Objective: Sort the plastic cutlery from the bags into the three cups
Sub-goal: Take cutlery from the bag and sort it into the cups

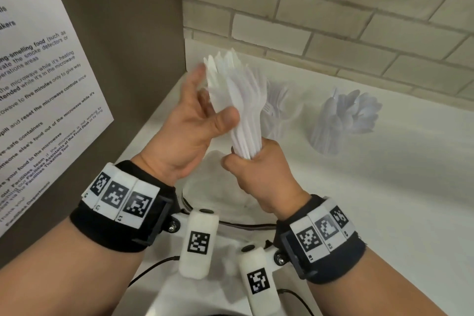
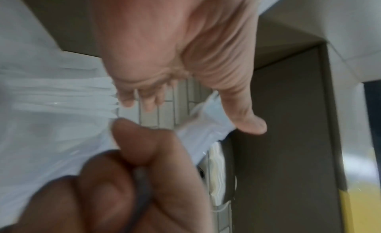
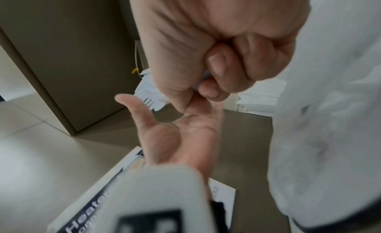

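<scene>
two far cups (image 1: 327, 123) already held cutlery; the right hand (image 1: 259, 174) gripped a knife bundle (image 1: 236, 100), left hand (image 1: 195, 120) loosely spread against it, still unsorted

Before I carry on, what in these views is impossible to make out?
- Third cup: head view, hidden if present; only two cups show.
- Bundle's make-up: fork tines show, the rest blurred white.
- Handle ends: buried in right hand.
- Left wrist view: motion blur, left hand blocks it.
</scene>
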Tool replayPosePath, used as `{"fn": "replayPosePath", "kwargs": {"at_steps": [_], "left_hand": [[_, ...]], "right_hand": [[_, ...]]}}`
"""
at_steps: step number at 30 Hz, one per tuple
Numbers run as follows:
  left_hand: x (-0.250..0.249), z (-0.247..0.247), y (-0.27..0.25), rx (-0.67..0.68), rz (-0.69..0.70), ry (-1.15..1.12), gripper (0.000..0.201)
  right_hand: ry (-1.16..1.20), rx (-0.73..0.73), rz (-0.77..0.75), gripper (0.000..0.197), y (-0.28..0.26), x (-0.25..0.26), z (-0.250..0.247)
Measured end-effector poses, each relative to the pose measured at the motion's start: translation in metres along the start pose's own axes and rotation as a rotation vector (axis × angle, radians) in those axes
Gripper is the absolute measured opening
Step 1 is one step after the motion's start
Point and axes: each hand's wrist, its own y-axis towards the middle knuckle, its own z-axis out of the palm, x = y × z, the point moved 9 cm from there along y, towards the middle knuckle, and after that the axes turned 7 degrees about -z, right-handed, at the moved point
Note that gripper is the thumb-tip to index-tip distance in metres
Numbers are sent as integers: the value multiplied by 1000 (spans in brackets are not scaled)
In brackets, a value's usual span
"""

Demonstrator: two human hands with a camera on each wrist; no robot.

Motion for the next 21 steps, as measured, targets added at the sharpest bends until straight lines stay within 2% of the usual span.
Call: {"fn": "replayPosePath", "kwargs": {"at_steps": [3,4,5,8,11,13,15,16,19,21], "left_hand": [[26,18,-8,213,-235,219,93],[29,21,-9,245,-260,250,82],[29,23,-9,241,-254,262,70],[27,27,-5,172,-245,181,13],[26,23,-4,112,-217,129,20],[17,8,-2,-13,-151,136,22],[13,-11,-2,-151,-125,138,21],[14,-17,-2,-194,-132,149,22],[20,-19,-5,-247,-182,259,16],[22,-15,-6,-279,-168,409,6]], "right_hand": [[13,115,3,27,-1,8,9],[-5,170,5,27,-3,11,14],[-22,209,0,30,-5,13,19],[-33,215,-16,29,-6,15,21],[-110,305,16,19,-8,12,23],[-196,349,50,32,-5,7,16],[-214,251,80,43,4,8,-9],[-194,168,62,41,10,14,-23],[-54,-60,-120,19,22,54,-55],[21,-97,-295,16,21,87,-58]]}}
